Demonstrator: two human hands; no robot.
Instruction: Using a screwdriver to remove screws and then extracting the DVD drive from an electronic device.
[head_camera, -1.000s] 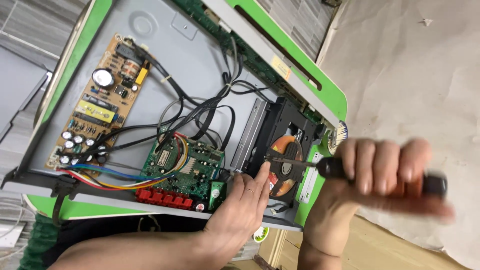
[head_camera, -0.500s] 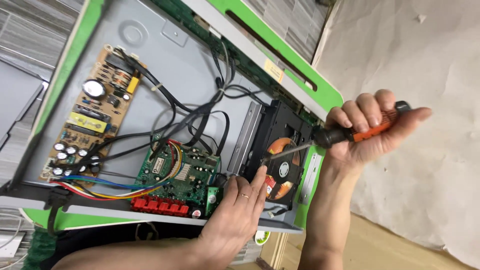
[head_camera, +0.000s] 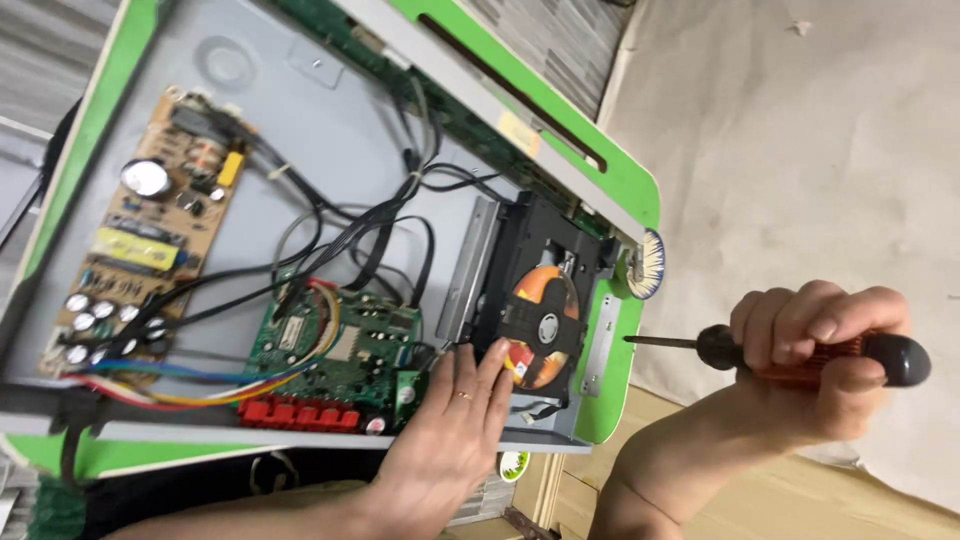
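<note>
Two hands | right hand clenched on screwdriver, shaft level, tip aimed left at disc drive, just apart | left hand flat, fingers released, touching drive's near edge, nearer

Left edge cuts off the green-rimmed chassis. Screwdriver handle mostly hidden inside right hand. Disc partly covered by left hand fingertips.

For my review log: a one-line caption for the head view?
Left hand rests on an opened disc player's drive; right hand holds a screwdriver beside it.
</note>
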